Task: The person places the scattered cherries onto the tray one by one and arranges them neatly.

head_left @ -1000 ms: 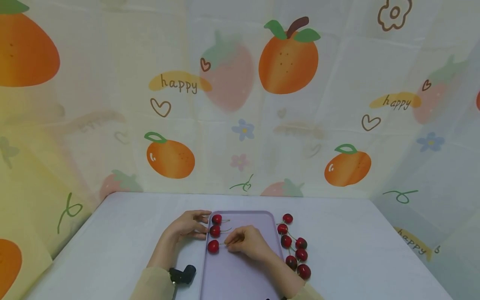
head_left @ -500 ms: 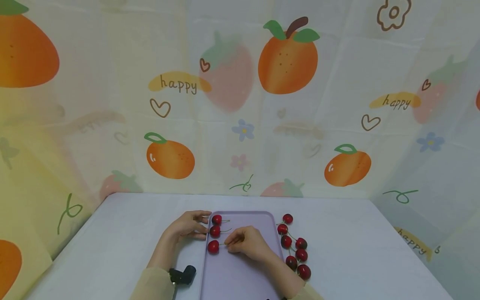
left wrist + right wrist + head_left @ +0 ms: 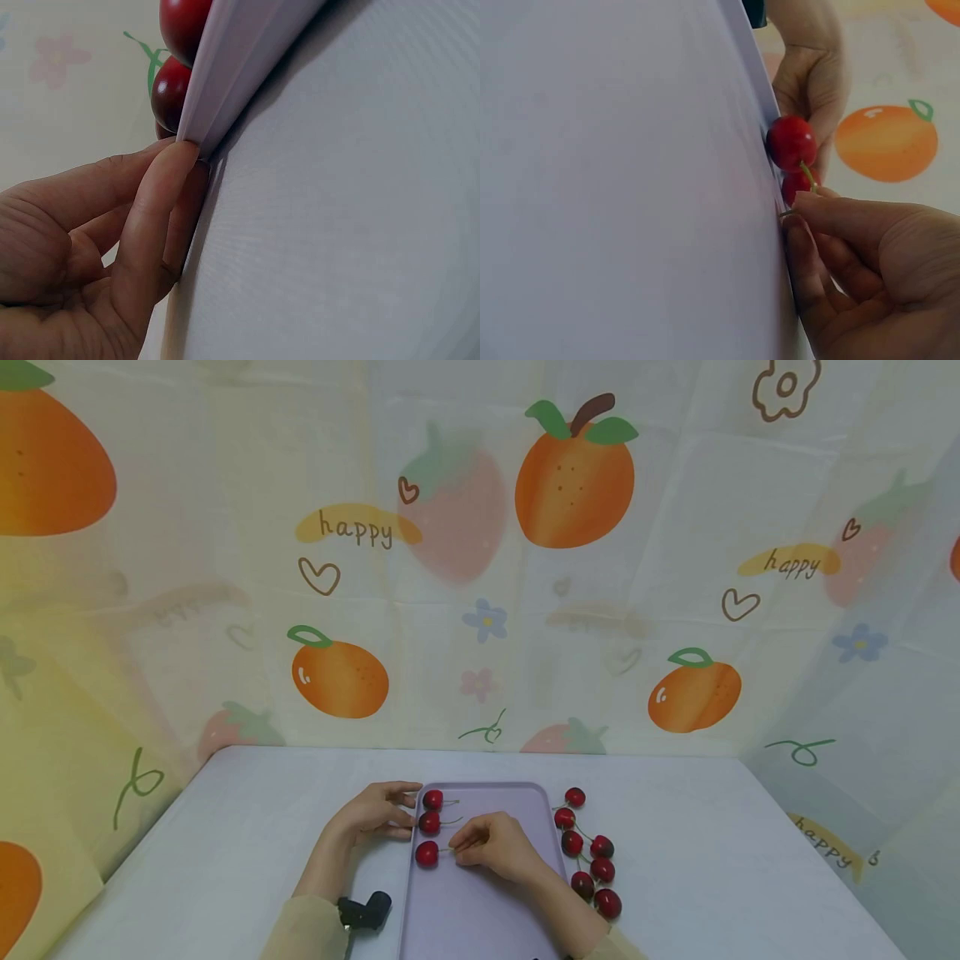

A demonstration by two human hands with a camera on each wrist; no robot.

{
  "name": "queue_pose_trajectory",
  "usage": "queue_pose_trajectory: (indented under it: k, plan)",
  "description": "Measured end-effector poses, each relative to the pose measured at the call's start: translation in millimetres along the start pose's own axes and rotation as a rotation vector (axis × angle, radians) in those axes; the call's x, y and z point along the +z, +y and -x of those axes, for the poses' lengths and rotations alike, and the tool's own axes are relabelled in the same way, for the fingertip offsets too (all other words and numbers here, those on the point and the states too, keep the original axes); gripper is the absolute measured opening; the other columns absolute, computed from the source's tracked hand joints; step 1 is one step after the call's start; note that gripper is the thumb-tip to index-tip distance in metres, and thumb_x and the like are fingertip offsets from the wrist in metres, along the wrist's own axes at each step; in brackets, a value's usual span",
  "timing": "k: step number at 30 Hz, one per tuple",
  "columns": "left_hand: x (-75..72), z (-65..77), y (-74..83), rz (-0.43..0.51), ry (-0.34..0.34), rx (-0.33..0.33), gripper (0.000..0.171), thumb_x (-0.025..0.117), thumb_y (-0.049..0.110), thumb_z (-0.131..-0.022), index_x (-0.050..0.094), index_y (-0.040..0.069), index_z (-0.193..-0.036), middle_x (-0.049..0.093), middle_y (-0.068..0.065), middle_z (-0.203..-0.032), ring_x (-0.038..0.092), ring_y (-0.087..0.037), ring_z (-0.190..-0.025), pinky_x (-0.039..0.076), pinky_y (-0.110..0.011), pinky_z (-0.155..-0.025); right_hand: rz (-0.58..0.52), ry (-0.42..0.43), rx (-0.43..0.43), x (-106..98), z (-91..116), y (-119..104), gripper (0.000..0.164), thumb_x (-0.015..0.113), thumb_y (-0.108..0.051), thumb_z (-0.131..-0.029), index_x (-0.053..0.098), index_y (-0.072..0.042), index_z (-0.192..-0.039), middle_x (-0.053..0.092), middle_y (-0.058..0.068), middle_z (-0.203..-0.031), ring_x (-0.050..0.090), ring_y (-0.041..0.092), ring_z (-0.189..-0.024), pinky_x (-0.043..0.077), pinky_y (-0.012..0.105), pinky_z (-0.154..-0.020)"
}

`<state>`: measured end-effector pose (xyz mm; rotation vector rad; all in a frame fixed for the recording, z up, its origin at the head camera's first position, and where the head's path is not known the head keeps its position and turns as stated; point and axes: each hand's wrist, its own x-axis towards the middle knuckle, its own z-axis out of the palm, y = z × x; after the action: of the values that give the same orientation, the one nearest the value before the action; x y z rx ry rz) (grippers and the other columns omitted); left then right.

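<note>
A pale purple tray (image 3: pixel 480 914) lies on the white table, with several cherries at its left side. Near its far left corner are two of them, a far cherry (image 3: pixel 432 800) and a second cherry (image 3: pixel 429 823), stems pointing right. My right hand (image 3: pixel 495 846) reaches over the tray and pinches the stem of a third, nearer cherry (image 3: pixel 427 854) between thumb and forefinger; the right wrist view shows this stem (image 3: pixel 807 174) at the fingertips. My left hand (image 3: pixel 377 810) touches the tray's left edge from outside, thumb (image 3: pixel 161 180) against the rim, fingers spread along it.
Several loose cherries (image 3: pixel 602 870) lie on the white table (image 3: pixel 697 860) right of the tray, close beside the right forearm. A black device (image 3: pixel 366 910) sits at the left wrist. Behind the table hangs a fruit-printed cloth (image 3: pixel 562 652).
Hands, tray and cherries hold their places across the frames. Only a very slight shift of the whole head view shows.
</note>
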<state>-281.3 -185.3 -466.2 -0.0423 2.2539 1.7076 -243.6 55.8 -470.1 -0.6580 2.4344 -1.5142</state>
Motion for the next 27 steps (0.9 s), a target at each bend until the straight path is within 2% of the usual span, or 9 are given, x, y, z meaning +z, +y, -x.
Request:
queue_pose_trajectory:
  k: [13,19,27]
  plan:
    - [0.4,2.2,0.8,-0.011,0.001,-0.001,0.061,0.068,-0.009,-0.080,0.054,0.002,-0.138,0.058,-0.016,-0.113,0.067,-0.016,-0.077,0.064,-0.033,-0.070,-0.030,0.013,0.028,-2.8,-1.3,0.6,0.014,0.079,-0.005,-0.077,0.078,-0.006,-0.091,0.076,0.012,-0.086,0.063,0.003,-0.070,0.053,0.015,-0.061]
    - [0.8,2.0,1.6,-0.003,0.006,-0.006,0.060,0.067,-0.011,-0.080,0.054,0.002,-0.138,0.058,-0.016,-0.113,0.067,-0.016,-0.076,0.065,-0.033,-0.069,-0.087,0.018,0.033,-6.9,-1.4,-5.1,0.016,0.077,-0.007,-0.080,0.077,-0.005,-0.095,0.076,0.014,-0.091,0.065,0.006,-0.073,0.055,0.017,-0.064]
    - [0.3,1.5,1.6,-0.003,0.007,-0.008,0.061,0.066,-0.011,-0.079,0.054,0.002,-0.138,0.058,-0.016,-0.114,0.067,-0.016,-0.076,0.064,-0.032,-0.069,-0.028,0.042,0.008,-17.3,0.9,-20.7,0.015,0.077,-0.014,-0.083,0.078,-0.009,-0.097,0.077,0.011,-0.094,0.066,0.007,-0.078,0.056,0.016,-0.070]
